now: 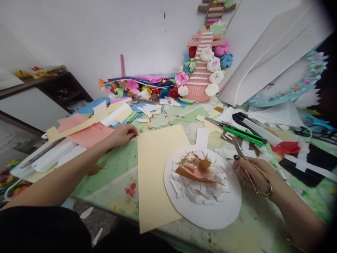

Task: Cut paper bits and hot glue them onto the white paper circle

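Observation:
My right hand (254, 172) is closed around gold-handled scissors (238, 146), their blades pointing up and away beside the plate. A white paper disc (210, 219), shaped like a plate with a tab (202, 136), lies with white paper scraps (191, 193) and brown and pink pieces (196, 170) heaped on it. It overlaps the right part of a cream paper sheet (155, 168). At that sheet's far left corner my left hand (123, 135) has its fingers curled, the tips touching the corner.
A green utility knife (244, 135) and a black one lie behind the scissors among paper scraps. Pink paper (89, 130) and white rolls lie on the left. A pink paper guitar with flowers (201, 77) leans on the wall. A blue flowered ring (286, 96) stands at right.

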Motion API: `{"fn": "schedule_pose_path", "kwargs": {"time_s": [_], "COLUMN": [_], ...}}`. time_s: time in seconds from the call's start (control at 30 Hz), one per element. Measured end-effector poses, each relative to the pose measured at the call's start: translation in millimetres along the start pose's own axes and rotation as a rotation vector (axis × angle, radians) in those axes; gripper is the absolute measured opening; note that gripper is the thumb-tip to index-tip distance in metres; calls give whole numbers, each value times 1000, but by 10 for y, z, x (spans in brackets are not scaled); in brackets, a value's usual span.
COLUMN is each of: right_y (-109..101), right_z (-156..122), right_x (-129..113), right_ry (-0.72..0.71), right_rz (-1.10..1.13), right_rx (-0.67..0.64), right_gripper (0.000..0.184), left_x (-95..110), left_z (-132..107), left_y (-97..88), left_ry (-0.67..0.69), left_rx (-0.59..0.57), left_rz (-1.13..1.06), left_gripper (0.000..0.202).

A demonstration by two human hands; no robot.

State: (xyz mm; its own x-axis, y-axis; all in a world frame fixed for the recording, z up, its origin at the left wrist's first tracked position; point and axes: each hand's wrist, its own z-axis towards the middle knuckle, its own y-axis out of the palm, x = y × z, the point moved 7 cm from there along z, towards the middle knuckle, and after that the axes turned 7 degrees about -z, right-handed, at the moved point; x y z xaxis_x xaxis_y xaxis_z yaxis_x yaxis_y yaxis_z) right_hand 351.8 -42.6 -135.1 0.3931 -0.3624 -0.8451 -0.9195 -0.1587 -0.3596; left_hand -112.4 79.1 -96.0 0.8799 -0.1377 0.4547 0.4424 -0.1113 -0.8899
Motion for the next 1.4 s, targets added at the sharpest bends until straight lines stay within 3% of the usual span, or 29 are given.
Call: {"fn": "schedule_pose_path", "kwargs": {"time_s": [0.13, 0.27, 0.4, 0.57, 0.7, 0.83, 0.93, 1.1, 1.4], "right_y": [13, 9, 4, 29, 14, 27, 40, 45, 44], "right_z": [9, 11, -9, -35, -42, -63, -83, -87, -106], "right_x": [24, 33, 5, -34, -69, -101, -126, -105, -130], "right_ry": [-21, -18, -23, -29, -46, -29, -16, 4, -13], "right_rz": [5, 14, 14, 36, 6, 13, 14, -6, -18], "right_rx": [-27, -20, -8, -44, -11, -12, -21, -18, -19], "right_gripper": [54, 54, 54, 53, 50, 45, 42, 42, 42], "left_x": [178, 420, 505, 516, 581, 722, 783, 770, 1013], "left_z": [223, 456, 568, 701, 1017, 1399, 1552, 1491, 1168], "left_y": [1, 177, 260, 210, 152, 246, 381, 524, 528], "left_ry": [77, 215, 269, 266, 199, 169, 164, 198, 414], "left_rx": [100, 66, 60, 76, 137, 201, 266, 332, 184], "left_rz": [-23, 31, 63, 80, 59, 50, 65, 67, -9], "left_gripper": [21, 26, 16, 14, 18, 19, 18, 21, 21]}}
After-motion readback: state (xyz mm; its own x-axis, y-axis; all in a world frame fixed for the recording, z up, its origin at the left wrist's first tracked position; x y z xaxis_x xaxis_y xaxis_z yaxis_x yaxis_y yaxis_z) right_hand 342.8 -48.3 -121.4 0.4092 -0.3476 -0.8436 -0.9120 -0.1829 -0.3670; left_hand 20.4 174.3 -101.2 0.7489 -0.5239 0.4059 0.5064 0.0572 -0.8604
